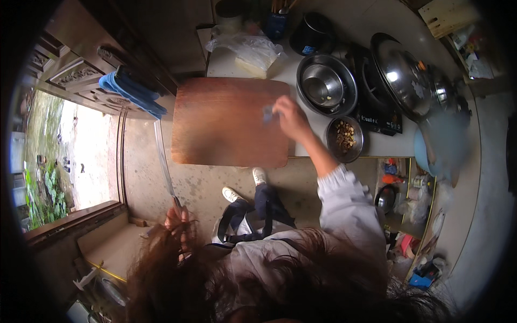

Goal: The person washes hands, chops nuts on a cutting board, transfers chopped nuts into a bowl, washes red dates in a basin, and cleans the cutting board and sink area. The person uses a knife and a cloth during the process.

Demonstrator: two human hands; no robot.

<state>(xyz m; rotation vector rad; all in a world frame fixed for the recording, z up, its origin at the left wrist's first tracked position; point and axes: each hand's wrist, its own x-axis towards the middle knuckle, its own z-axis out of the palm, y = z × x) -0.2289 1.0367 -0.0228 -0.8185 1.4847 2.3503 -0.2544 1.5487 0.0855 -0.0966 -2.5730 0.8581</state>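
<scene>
My right hand [288,117] is over the right part of a wooden cutting board [230,121], its fingers closed on a small blurred blue-grey thing [267,113]. Low at the left, my left hand [179,226] holds a long thin metal blade [163,157], probably a knife, which points away from me beside the board's left edge. My hair partly hides that hand. Right of the board are nested steel bowls [323,84] with a few small bits inside. Nearer my right forearm, a smaller steel bowl [345,139] holds brown and yellowish chopped pieces.
Behind the board lies a pale block in a clear plastic bag [256,56]. A black pot [311,34], a black cooktop [377,117] and a large metal lid [400,76] stand farther right. A blue cloth [131,93] hangs at the left. Shelves hold bottles below the counter [307,149].
</scene>
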